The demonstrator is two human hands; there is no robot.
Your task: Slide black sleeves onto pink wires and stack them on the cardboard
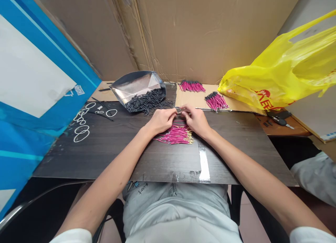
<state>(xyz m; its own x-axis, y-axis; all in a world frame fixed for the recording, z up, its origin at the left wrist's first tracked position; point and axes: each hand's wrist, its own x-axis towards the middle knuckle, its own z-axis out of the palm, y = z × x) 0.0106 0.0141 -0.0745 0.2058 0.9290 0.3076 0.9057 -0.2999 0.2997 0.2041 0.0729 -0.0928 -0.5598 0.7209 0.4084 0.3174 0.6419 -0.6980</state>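
Note:
My left hand point(164, 119) and my right hand point(195, 119) meet at the middle of the dark table, fingertips almost touching. Both are closed in a pinch on a thin wire point(179, 112) that spans the small gap between them; most of it is hidden by the fingers. Right below the hands lies a row of magenta wires point(177, 133), side by side, with gold-coloured ends toward the right. Beyond my left hand, an open folded tray point(128, 90) with a shiny inside holds a heap of short black tubes point(147, 100), some spilled past its edge.
Two bundles of black-tipped magenta wires, a far one point(192, 85) and a nearer one point(216, 101), lie on cardboard point(181, 100). White rings point(82, 131) lie at left. A yellow plastic bag point(252, 80) hangs at right, near keys point(279, 120). Clear tape point(204, 164) marks the tabletop.

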